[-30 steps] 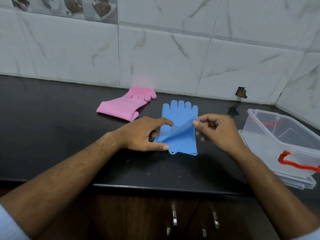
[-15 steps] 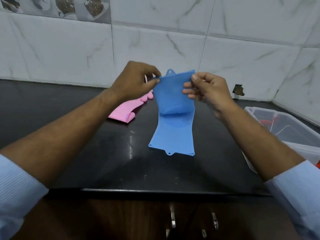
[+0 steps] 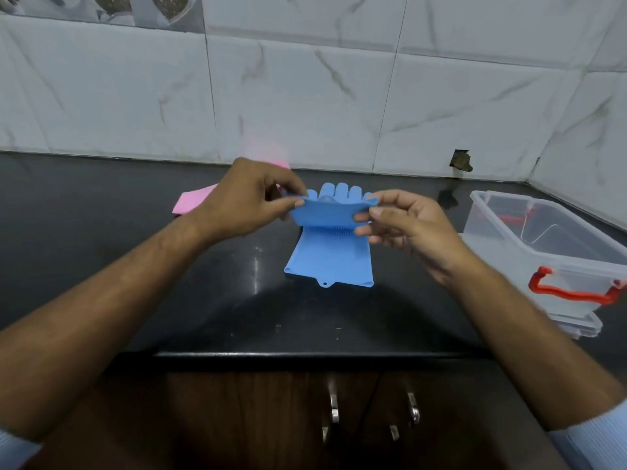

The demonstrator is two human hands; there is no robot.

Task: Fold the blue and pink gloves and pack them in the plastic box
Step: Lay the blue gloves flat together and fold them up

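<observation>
Your left hand [image 3: 249,198] and right hand [image 3: 405,225] both work at the middle of the black bench [image 3: 101,252], each with a narrow pinch grip on the blue glove [image 3: 330,252]. Your left thumb and forefinger clamp the left corner of a blue glove layer that is lifted above the bench; your right thumb and forefinger clamp its right corner, so the lifted edge runs stretched between your hands. Beyond that edge, toward 12 o'clock, blue fingertips stick up just behind it. Below your hands the cuff half lies flat on the bench, its open end toward 6 o'clock with a small holed tab at the edge. A ribbed or bristled patch shows where the lifted part meets the flat part.

The pink glove [image 3: 193,202] lies on the bench at about 10 o'clock from the blue one, mostly hidden behind your left hand, with only its cuff end clearly showing.

The clear plastic box [image 3: 543,245] sits at 3 o'clock, near the right edge of the bench, open on top, with a red handle [image 3: 573,293] on its near end. It rests on what looks like its clear lid [image 3: 576,325]. Neither glove is in it.

A marbled tile wall [image 3: 305,96] stands at 12 o'clock behind the bench.
</observation>
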